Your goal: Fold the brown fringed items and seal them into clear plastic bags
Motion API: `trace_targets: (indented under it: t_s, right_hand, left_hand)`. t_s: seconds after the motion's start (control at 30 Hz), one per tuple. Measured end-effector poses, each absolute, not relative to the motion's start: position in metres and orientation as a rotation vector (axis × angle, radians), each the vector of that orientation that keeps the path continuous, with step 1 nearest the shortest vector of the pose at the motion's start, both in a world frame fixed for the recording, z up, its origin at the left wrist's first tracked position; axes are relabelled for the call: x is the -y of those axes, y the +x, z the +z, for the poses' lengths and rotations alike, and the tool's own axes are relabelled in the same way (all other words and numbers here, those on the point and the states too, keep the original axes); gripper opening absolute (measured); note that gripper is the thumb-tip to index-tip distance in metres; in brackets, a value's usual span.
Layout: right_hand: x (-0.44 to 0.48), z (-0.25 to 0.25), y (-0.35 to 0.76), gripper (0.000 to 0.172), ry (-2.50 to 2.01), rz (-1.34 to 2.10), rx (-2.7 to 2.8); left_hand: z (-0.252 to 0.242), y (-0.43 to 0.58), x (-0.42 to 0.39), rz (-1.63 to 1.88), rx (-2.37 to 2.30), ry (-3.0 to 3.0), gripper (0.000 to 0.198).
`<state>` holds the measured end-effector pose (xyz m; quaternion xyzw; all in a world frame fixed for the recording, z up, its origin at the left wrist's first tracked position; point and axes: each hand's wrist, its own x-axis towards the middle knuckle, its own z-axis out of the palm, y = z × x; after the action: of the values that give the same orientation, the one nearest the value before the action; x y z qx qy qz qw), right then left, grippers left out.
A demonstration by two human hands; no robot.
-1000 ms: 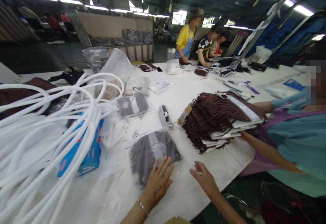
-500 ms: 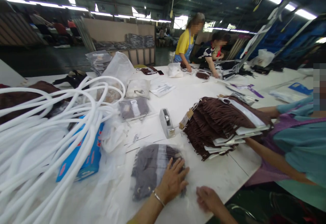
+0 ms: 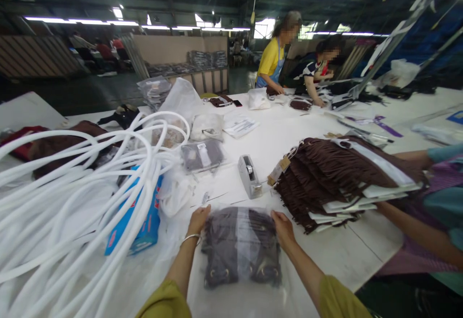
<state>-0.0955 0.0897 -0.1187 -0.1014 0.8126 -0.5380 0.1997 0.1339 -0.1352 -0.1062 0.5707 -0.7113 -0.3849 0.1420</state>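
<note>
A dark brown fringed bag (image 3: pixel 221 241) with metal eyelets and a pale band down its middle lies inside a clear plastic bag (image 3: pixel 249 296) in front of me. My left hand (image 3: pixel 198 221), a bracelet on its wrist, pinches the plastic at the far left corner. At the far right corner my right hand (image 3: pixel 284 228) has its fingers closed on the plastic too. Just beyond the bag stands a grey tape dispenser (image 3: pixel 249 178). To the right is a stack of brown fringed bags (image 3: pixel 325 178) with white sheets between them and a tan tag.
Coils of white tubing (image 3: pixel 90 202) and a blue box (image 3: pixel 144 231) fill the left side. A packed bag (image 3: pixel 202 155) lies behind them. A co-worker's arm (image 3: pixel 408 226) reaches to the stack at right. Two people (image 3: pixel 269 64) work at the table's far side.
My left hand has gone from lying flat on the packed bag to gripping its far left corner. My right hand has moved up to the far right corner. The view has turned left.
</note>
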Motion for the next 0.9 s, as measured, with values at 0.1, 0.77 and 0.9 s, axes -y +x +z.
trace_targets:
  t_s: [0.1, 0.77, 0.9]
  right_hand:
    - [-0.091, -0.113, -0.097, 0.055, -0.36, -1.451, -2.366]
    - [-0.163, -0.109, -0.048, 0.033, -2.541, -0.642, -1.69]
    - [-0.22, -0.128, -0.045, 0.033, -2.658, -0.374, -1.572]
  left_hand:
    - [-0.11, 0.118, 0.135, -1.231, 1.969, 1.652, 0.031]
    - [-0.104, 0.175, 0.014, -0.1, 2.907, -0.014, 0.056]
    - [-0.108, 0.239, 0.0, 0.017, 3.06, -0.281, 0.062]
